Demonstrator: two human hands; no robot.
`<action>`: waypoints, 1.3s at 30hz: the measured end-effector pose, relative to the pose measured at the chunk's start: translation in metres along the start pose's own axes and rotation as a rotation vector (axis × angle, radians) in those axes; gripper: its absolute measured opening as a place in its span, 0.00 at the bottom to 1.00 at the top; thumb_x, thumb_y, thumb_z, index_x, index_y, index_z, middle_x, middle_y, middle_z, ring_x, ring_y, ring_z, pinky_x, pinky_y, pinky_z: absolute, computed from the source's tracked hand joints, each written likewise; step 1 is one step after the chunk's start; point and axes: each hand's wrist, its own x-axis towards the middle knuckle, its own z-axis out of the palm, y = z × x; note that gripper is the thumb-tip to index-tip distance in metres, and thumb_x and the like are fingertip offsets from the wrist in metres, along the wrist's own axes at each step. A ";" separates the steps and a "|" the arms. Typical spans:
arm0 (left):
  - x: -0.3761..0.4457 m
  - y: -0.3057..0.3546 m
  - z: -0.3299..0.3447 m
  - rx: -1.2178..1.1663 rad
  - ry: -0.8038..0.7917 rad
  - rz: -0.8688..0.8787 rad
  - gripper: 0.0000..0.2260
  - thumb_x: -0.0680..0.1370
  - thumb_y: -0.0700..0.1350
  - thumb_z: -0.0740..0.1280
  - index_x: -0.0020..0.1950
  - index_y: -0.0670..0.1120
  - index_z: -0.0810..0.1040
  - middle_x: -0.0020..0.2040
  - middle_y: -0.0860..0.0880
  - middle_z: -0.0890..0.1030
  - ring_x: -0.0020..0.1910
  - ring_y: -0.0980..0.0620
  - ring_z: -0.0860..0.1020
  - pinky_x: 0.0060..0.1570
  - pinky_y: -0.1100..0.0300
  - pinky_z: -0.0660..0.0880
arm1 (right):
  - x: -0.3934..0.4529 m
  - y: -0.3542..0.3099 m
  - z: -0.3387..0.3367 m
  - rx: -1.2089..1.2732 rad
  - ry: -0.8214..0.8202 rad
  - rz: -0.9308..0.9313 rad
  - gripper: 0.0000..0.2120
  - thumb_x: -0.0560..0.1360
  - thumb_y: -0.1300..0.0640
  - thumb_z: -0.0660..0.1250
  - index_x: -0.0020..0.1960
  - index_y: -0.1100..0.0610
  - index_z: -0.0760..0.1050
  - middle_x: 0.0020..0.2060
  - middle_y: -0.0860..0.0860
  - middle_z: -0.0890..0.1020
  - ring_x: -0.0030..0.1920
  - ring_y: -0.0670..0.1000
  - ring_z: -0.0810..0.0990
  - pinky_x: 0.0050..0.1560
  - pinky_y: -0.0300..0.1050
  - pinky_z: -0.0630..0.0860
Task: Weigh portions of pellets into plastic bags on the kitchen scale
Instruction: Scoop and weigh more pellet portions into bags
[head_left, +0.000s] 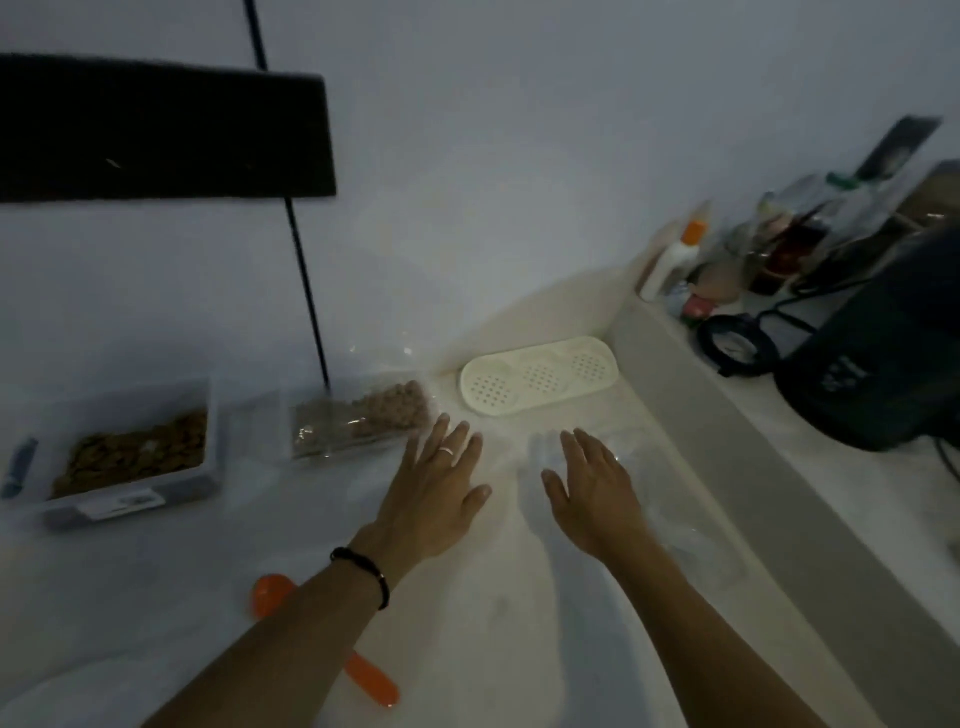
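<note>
A clear plastic bag of brown pellets (363, 415) lies on the white counter, just beyond my left hand (436, 488). That hand is flat with straight fingers and wears a ring; its fingertips are next to the bag. My right hand (592, 493) is also flat and spread, over a flat, empty-looking clear plastic bag (623, 457) that is hard to make out. A clear box of brown pellets (135, 457) stands at the left. An orange scoop (363, 675) lies partly under my left forearm. No scale can be made out.
A cream perforated tray (540, 376) lies behind my hands. A raised ledge at the right carries bottles (675, 260), a round black object (737, 345) and a black appliance (883, 353). A dark shelf (161, 130) and a black cable (306, 291) are on the wall.
</note>
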 end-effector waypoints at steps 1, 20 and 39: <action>0.006 0.018 0.005 -0.022 -0.023 0.003 0.28 0.82 0.57 0.51 0.79 0.46 0.51 0.79 0.47 0.50 0.78 0.47 0.43 0.75 0.47 0.42 | -0.006 0.021 -0.002 -0.003 0.003 0.044 0.28 0.81 0.46 0.53 0.77 0.57 0.54 0.76 0.55 0.59 0.75 0.55 0.58 0.73 0.49 0.56; 0.067 0.168 0.045 -0.519 0.335 -0.344 0.12 0.78 0.36 0.64 0.61 0.42 0.77 0.52 0.45 0.81 0.51 0.48 0.79 0.53 0.57 0.74 | -0.016 0.165 0.007 0.034 -0.118 -0.095 0.37 0.66 0.36 0.70 0.70 0.49 0.64 0.66 0.49 0.71 0.66 0.53 0.68 0.67 0.48 0.64; -0.063 0.108 -0.080 -1.154 0.123 -0.443 0.09 0.75 0.38 0.72 0.52 0.42 0.76 0.36 0.46 0.81 0.36 0.46 0.83 0.39 0.59 0.78 | -0.032 0.007 -0.092 1.377 -0.011 0.083 0.06 0.72 0.70 0.67 0.48 0.65 0.80 0.35 0.55 0.80 0.31 0.48 0.76 0.33 0.38 0.76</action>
